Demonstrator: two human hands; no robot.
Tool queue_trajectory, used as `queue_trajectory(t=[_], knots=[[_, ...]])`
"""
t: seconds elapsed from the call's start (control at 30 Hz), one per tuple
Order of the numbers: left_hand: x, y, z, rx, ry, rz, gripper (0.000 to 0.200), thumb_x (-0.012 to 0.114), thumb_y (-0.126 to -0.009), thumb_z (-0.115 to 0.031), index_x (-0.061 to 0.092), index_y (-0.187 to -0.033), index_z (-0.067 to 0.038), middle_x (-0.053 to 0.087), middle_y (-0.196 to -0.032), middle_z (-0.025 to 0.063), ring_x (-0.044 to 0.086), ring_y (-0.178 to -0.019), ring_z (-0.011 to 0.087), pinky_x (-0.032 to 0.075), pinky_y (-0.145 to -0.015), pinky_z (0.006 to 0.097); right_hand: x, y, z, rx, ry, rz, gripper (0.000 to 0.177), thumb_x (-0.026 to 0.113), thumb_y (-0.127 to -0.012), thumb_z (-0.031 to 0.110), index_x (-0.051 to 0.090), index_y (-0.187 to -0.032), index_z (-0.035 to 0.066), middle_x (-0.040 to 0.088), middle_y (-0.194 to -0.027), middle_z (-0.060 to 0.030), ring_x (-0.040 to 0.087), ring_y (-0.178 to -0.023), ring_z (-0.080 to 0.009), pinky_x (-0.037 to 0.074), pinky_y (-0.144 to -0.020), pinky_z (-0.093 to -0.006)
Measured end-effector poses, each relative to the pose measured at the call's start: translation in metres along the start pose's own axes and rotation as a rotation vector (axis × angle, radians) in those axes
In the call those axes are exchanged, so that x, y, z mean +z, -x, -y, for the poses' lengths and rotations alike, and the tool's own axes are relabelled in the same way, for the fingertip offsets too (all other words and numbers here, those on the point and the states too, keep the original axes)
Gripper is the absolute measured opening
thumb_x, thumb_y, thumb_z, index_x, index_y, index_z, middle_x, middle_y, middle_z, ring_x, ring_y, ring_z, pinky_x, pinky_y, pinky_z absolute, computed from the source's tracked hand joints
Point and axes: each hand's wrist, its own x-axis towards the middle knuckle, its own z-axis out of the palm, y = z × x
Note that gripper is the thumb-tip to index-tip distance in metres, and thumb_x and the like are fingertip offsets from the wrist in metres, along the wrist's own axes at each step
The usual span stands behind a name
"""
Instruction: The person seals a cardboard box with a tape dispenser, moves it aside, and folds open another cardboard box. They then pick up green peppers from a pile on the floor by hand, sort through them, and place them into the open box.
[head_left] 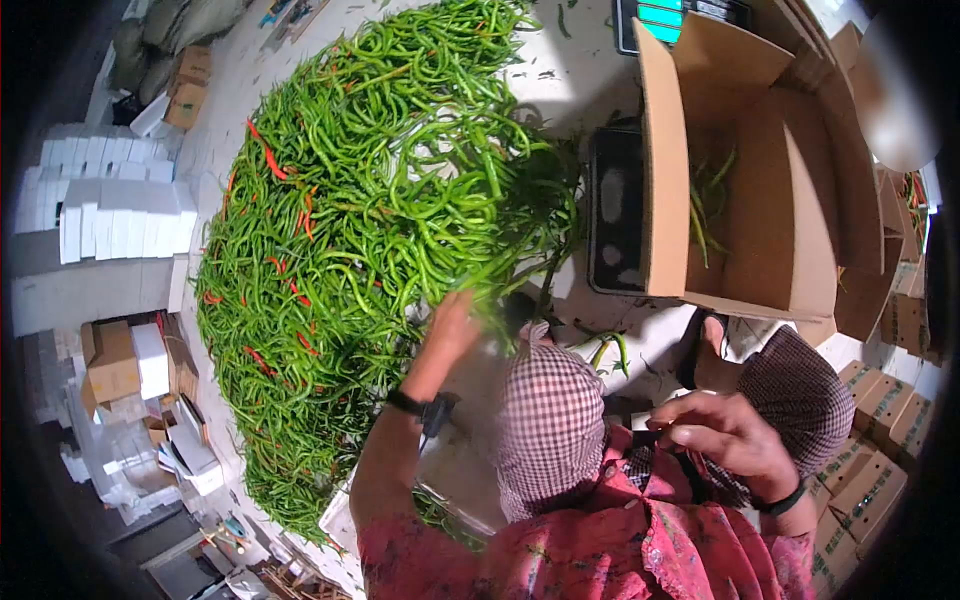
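A wide heap of long green chili peppers, with some red ones mixed in, spreads over the floor. At its near right edge my left hand is closed around a few green chili peppers; fingertips and peppers are smeared by motion. My right hand is raised before my chest, over the checked cloth on my knees. Its thumb and fingers are pinched together, and whatever is between them is too small to make out. An open cardboard box with several green peppers inside stands beyond both hands.
Under the box's left side shows a black tray-like base. Loose peppers lie near my foot. Stacked cartons stand at the lower right. White foam boxes and cardboard boxes line the left side.
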Motion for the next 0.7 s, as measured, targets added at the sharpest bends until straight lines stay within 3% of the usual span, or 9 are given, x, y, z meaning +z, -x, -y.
queue_trajectory(t=[0.13,0.2,0.23,0.3,0.37,0.43,0.5,0.53,0.7], knots=[[-0.009,-0.064,-0.019,0.187,0.017,-0.190,0.056,0.068,-0.076,-0.007,0.049,-0.129,0.001,0.056,-0.116,0.0225,0.056,-0.104,0.0402,0.047,-0.090,0.0435,0.007,-0.041,-0.076,0.085,-0.132,-0.130,0.025,0.058,-0.096,0.016,0.060,-0.115,-0.001,0.065,-0.094,-0.0033,0.058,-0.084,-0.0093,0.047,-0.075,-0.0251],[-0.015,-0.101,-0.027,0.235,-0.155,-0.157,0.066,0.069,-0.074,-0.004,0.045,-0.136,-0.004,0.055,-0.118,0.0204,0.053,-0.110,0.0379,0.045,-0.092,0.0446,0.006,-0.050,-0.092,0.159,-0.276,-0.133,0.022,0.058,-0.096,0.016,0.061,-0.112,0.001,0.065,-0.091,-0.0030,0.058,-0.082,-0.0099,0.047,-0.074,-0.0251],[-0.016,-0.120,-0.023,0.231,-0.151,-0.155,0.066,0.069,-0.074,-0.004,0.045,-0.136,-0.004,0.055,-0.118,0.0204,0.053,-0.110,0.0379,0.045,-0.092,0.0446,0.006,-0.052,-0.101,0.174,-0.353,-0.106,0.024,0.058,-0.095,0.016,0.060,-0.113,0.000,0.065,-0.104,-0.0077,0.062,-0.086,-0.0150,0.049,-0.075,-0.0266],[-0.012,-0.157,-0.014,0.165,-0.467,-0.211,0.078,0.069,-0.071,-0.001,0.038,-0.142,-0.010,0.053,-0.122,0.0176,0.049,-0.116,0.0352,0.041,-0.094,0.0465,0.008,-0.056,-0.091,0.171,-0.412,-0.101,0.025,0.059,-0.095,0.017,0.060,-0.113,0.000,0.066,-0.102,-0.0080,0.062,-0.086,-0.0148,0.048,-0.075,-0.0266],[-0.005,-0.183,0.012,0.125,-0.522,-0.194,0.085,0.069,-0.068,0.001,0.034,-0.144,-0.014,0.052,-0.123,0.0162,0.047,-0.119,0.0339,0.038,-0.094,0.0480,0.002,-0.064,-0.088,0.197,-0.341,-0.134,0.025,0.059,-0.095,0.017,0.060,-0.112,0.000,0.066,-0.099,-0.0073,0.061,-0.085,-0.0140,0.048,-0.075,-0.0262],[0.011,-0.198,0.041,0.180,-0.564,-0.266,0.083,0.068,-0.069,0.001,0.036,-0.144,-0.015,0.052,-0.122,0.0168,0.047,-0.117,0.0340,0.037,-0.093,0.0470,-0.004,-0.076,-0.091,0.217,-0.463,-0.232,0.023,0.058,-0.096,0.014,0.060,-0.112,-0.001,0.066,-0.094,-0.0061,0.060,-0.083,-0.0129,0.048,-0.074,-0.0261],[0.029,-0.210,0.061,0.217,-0.672,-0.152,0.087,0.070,-0.068,0.000,0.034,-0.145,-0.017,0.051,-0.123,0.0179,0.047,-0.116,0.0345,0.037,-0.094,0.0470,-0.009,-0.090,-0.091,0.261,-0.450,-0.276,0.022,0.057,-0.095,0.014,0.060,-0.112,-0.001,0.066,-0.095,-0.0069,0.060,-0.082,-0.0129,0.048,-0.073,-0.0261],[0.026,-0.207,0.050,0.261,-0.711,-0.142,0.068,0.062,-0.076,-0.002,0.042,-0.139,-0.018,0.056,-0.114,0.0178,0.050,-0.110,0.0319,0.038,-0.092,0.0443,-0.011,-0.096,-0.092,0.252,-0.453,-0.286,0.022,0.057,-0.095,0.014,0.060,-0.111,-0.001,0.065,-0.095,-0.0071,0.060,-0.082,-0.0130,0.048,-0.072,-0.0262],[0.038,-0.224,0.066,0.307,-0.666,-0.298,0.074,0.070,-0.069,-0.004,0.044,-0.137,-0.018,0.058,-0.109,0.0152,0.052,-0.106,0.0304,0.039,-0.089,0.0435,-0.012,-0.119,-0.099,0.283,-0.509,-0.324,0.021,0.059,-0.094,0.014,0.061,-0.110,0.001,0.066,-0.094,-0.0057,0.058,-0.079,-0.0131,0.046,-0.071,-0.0256]])
